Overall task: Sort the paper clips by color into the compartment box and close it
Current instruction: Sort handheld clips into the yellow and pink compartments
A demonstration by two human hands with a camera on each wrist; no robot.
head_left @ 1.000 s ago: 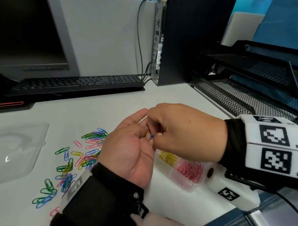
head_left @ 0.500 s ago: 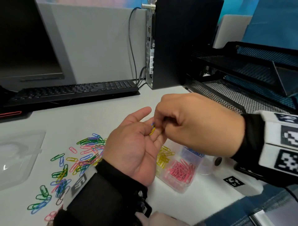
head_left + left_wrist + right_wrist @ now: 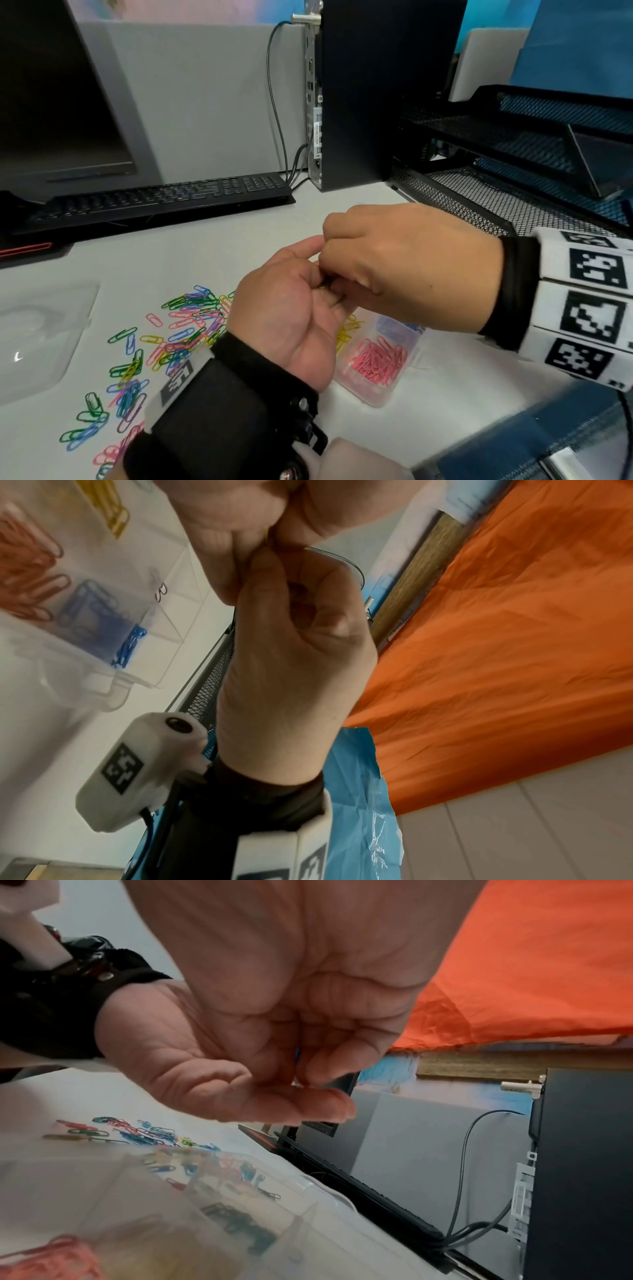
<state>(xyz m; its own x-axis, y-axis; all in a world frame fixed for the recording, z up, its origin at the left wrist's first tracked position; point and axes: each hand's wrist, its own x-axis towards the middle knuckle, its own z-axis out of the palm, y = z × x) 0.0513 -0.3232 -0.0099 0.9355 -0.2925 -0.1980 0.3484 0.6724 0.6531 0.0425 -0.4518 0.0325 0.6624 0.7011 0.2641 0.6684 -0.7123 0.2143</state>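
Observation:
My left hand [image 3: 294,308] lies palm up over the table, fingers relaxed, thumb raised. My right hand [image 3: 394,267] hovers just above it with curled fingers, which pinch a small paper clip [image 3: 298,1053] at the left fingers; only a bluish sliver shows. A yellow clip sliver [image 3: 322,287] peeks between the two hands. Under them stands the clear compartment box [image 3: 404,380], open, holding pink clips [image 3: 376,359], yellow clips [image 3: 346,339] and blue clips [image 3: 126,647] in separate compartments. Mixed loose clips [image 3: 185,318] are scattered on the table left of my left wrist.
The clear lid [image 3: 44,335] lies flat at the far left. A black keyboard [image 3: 154,202] and monitor stand behind the clips, a computer tower [image 3: 376,96] at the back centre, and black mesh trays [image 3: 513,164] on the right.
Both hands have stayed together above the box. The right fingers have dipped deeper into the left palm, hiding the blue and yellow clips seen earlier.

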